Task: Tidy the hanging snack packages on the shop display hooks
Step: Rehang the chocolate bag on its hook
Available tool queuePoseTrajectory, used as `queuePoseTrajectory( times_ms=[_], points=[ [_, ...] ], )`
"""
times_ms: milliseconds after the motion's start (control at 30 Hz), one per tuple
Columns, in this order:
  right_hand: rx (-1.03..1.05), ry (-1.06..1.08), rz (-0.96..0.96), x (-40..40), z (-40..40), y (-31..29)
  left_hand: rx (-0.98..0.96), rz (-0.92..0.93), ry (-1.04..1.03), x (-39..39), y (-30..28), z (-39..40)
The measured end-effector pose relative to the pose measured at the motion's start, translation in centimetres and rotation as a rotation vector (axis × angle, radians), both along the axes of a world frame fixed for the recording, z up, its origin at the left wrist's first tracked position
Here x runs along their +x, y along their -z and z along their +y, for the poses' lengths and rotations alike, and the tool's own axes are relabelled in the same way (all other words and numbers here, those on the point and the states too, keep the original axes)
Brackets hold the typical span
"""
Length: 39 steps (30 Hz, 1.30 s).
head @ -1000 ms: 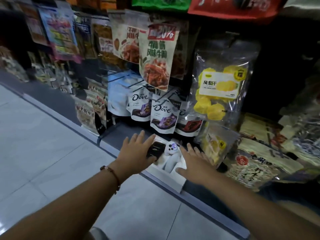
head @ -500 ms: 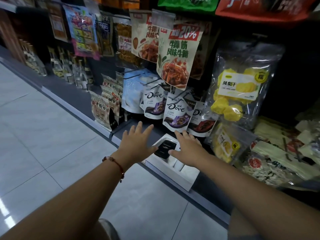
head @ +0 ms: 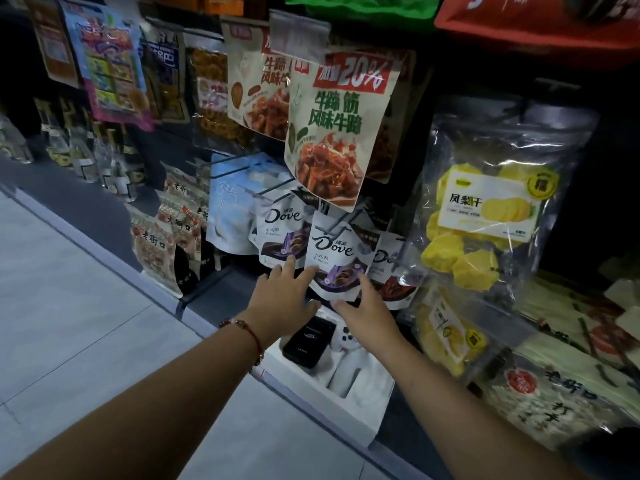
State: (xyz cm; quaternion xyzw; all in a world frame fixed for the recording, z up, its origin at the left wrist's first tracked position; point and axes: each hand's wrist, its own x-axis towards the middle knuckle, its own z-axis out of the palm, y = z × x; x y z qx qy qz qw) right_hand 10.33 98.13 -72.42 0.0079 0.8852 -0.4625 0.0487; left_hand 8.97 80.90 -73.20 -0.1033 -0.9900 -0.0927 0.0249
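Note:
Several white Dove chocolate pouches hang on wire hooks (head: pixel 273 187) low on the display. The front middle Dove pouch (head: pixel 337 252) hangs between my two hands. My left hand (head: pixel 285 299) reaches up with spread fingers, the fingertips touching the lower left edge of that pouch and the bottom of the Dove pouch to its left (head: pixel 282 226). My right hand (head: pixel 367 311) is raised beside it, fingers straight, fingertips at the pouch's lower right corner. Neither hand grips anything. A third Dove pouch (head: pixel 389 261) hangs behind on the right.
A beef-tendon snack bag (head: pixel 337 126) hangs just above the Dove pouches. A clear bag of dried pineapple (head: pixel 491 216) hangs to the right. Below my hands a white open box (head: pixel 346 407) holds a black case (head: pixel 308 341). Bottles (head: pixel 86 157) line the left shelf.
Both hands have lifted from the white box up to the bottom of the front Dove pouch. The view has moved closer to the display.

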Motion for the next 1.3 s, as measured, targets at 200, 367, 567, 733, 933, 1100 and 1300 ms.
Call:
queuePoseTrajectory(
  times_ms=[200, 367, 567, 733, 933, 1100, 1300],
  points=[
    [-0.474, 0.363, 0.188, -7.9, 0.0, 2.6, 0.421, -0.037, -0.012, -8.0, 4.2, 1.2],
    [-0.588, 0.487, 0.006, -10.5, -0.8, 2.3, 0.703, -0.146, 0.039, -11.0, 3.9, 0.5],
    [-0.551, 0.312, -0.059, -7.8, -1.0, 1.1, 1.115, -0.233, -0.051, -10.3, 0.7, 0.8],
    [-0.683, 0.276, -0.118, -3.9, -2.2, 1.2, 1.284, -0.49, 0.075, -7.7, -1.4, -2.1],
    [-0.749, 0.175, -0.202, -0.4, -4.7, 0.4, 1.3, -0.581, 0.028, -3.0, -2.7, -6.0],
    [-0.798, 0.161, -0.202, -0.1, -7.3, -0.4, 1.451, -0.513, -0.095, -0.9, -3.1, -9.0],
    [-0.753, 0.106, -0.178, -2.0, -10.7, -1.1, 1.624, -0.388, -0.239, -1.8, -1.8, -10.3]
  ],
)
